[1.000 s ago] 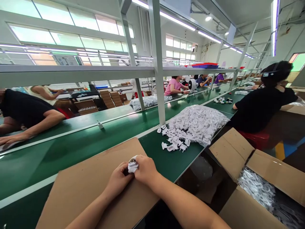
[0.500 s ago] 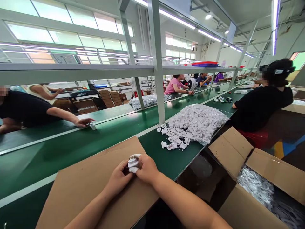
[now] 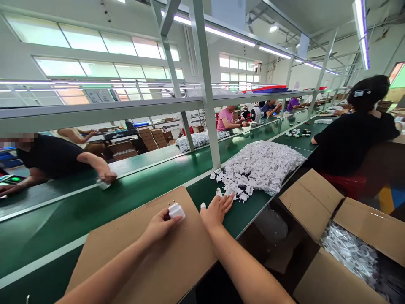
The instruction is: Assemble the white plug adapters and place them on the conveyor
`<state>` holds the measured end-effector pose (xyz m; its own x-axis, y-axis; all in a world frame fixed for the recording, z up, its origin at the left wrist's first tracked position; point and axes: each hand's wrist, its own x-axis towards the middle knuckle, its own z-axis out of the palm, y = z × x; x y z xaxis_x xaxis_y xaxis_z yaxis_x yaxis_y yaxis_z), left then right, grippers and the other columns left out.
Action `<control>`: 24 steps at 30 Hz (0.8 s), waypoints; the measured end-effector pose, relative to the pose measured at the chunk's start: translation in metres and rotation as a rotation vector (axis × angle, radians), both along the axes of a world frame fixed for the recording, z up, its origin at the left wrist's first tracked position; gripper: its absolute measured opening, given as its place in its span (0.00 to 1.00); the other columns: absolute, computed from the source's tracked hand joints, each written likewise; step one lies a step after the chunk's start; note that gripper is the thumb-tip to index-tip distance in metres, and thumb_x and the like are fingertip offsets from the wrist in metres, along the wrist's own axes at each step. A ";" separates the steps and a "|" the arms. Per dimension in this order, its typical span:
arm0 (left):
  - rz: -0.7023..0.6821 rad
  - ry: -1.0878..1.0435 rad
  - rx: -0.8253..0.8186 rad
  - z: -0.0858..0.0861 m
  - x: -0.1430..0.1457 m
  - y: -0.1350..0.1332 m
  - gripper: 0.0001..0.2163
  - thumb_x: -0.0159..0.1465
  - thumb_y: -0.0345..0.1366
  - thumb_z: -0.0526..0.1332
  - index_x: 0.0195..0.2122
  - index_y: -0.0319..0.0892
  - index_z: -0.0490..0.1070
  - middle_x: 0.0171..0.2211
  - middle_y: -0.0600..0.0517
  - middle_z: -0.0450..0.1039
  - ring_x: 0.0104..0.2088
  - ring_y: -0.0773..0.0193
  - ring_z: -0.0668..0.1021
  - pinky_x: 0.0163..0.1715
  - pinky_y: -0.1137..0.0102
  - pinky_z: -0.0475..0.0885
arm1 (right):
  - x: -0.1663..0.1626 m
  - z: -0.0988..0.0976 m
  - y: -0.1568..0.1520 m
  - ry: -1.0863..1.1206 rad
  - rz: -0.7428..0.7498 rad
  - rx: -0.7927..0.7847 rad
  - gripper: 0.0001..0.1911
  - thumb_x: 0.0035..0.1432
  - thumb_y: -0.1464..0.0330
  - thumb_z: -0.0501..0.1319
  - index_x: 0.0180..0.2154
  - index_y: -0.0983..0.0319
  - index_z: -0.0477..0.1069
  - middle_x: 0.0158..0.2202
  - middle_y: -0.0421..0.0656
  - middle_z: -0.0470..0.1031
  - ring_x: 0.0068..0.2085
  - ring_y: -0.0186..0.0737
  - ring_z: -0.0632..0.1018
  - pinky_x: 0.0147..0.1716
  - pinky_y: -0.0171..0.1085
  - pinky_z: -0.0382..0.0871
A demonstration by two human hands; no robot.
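My left hand pinches a small white plug adapter with its two metal pins pointing up, held just above a flat cardboard sheet. To its right, my right hand is stretched out with fingers spread and white finger cots on the tips. It reaches over the green belt toward loose white plug parts that spill from a clear plastic bag full of the same parts.
An open cardboard box holding white parts stands at the right. A grey shelf post rises behind the bag. A person in black sits at the right, another across the belt at the left touches a small part; more workers sit farther back.
My hands have come apart: the right hand let go of the adapter and moved right toward the loose parts. The left keeps the adapter. The person across the belt drew their hand leftward.
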<state>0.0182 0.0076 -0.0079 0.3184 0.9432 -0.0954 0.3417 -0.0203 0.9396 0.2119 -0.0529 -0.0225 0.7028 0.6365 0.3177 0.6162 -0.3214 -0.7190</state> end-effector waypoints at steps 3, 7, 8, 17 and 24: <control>0.098 0.017 0.104 0.013 -0.002 0.046 0.33 0.46 0.54 0.74 0.49 0.38 0.77 0.42 0.44 0.82 0.42 0.53 0.82 0.43 0.64 0.74 | 0.006 -0.003 0.004 0.045 -0.022 -0.049 0.25 0.53 0.70 0.68 0.52 0.71 0.70 0.65 0.73 0.56 0.73 0.77 0.38 0.66 0.72 0.40; 0.260 0.246 0.301 0.025 -0.014 0.121 0.26 0.50 0.49 0.70 0.46 0.38 0.76 0.40 0.45 0.81 0.40 0.52 0.81 0.42 0.64 0.72 | 0.006 -0.012 0.008 0.007 0.019 -0.031 0.24 0.51 0.72 0.68 0.51 0.67 0.71 0.64 0.68 0.60 0.73 0.73 0.45 0.66 0.67 0.48; 0.291 0.338 0.326 0.027 -0.019 0.138 0.24 0.51 0.47 0.68 0.46 0.38 0.76 0.40 0.45 0.81 0.41 0.51 0.81 0.42 0.63 0.72 | 0.005 -0.014 0.009 -0.004 0.044 -0.047 0.24 0.51 0.73 0.68 0.51 0.67 0.71 0.64 0.67 0.61 0.73 0.72 0.48 0.66 0.65 0.50; 0.502 0.668 0.186 0.023 -0.053 0.204 0.13 0.58 0.46 0.64 0.34 0.42 0.70 0.36 0.47 0.78 0.48 0.44 0.78 0.46 0.59 0.73 | 0.003 -0.010 0.010 -0.097 0.156 -0.135 0.17 0.60 0.79 0.58 0.50 0.62 0.75 0.56 0.56 0.71 0.61 0.61 0.67 0.58 0.56 0.65; 0.699 0.762 0.312 0.020 -0.058 0.185 0.40 0.57 0.60 0.63 0.60 0.32 0.62 0.68 0.27 0.58 0.68 0.30 0.62 0.61 0.45 0.64 | 0.006 -0.003 0.008 -0.062 0.211 -0.057 0.16 0.62 0.81 0.57 0.45 0.61 0.78 0.48 0.52 0.74 0.53 0.56 0.70 0.51 0.48 0.69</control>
<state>-0.0400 0.1922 0.0117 -0.3411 0.9100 0.2356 0.8630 0.2038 0.4622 0.2175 -0.0448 -0.0255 0.5323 0.7855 0.3156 0.7166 -0.2195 -0.6621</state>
